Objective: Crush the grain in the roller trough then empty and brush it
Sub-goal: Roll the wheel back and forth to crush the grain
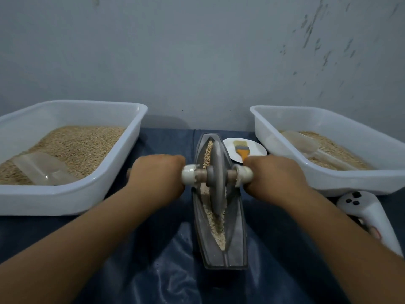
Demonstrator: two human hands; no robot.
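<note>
Single head view, close, facing forward-down over table (153, 249).

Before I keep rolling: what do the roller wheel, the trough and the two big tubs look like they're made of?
Roller wheel: dull grey, matte, likely cast metal or stone; no shine.
Trough: same dark grey, dusty matte walls, probably metal, though I can't be sure.
Left tub and right tub: white plastic by the look, smooth and slightly glossy, with rounded moulded rims.

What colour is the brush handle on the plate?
Orange; the brush shows clearly in the head view.
</note>
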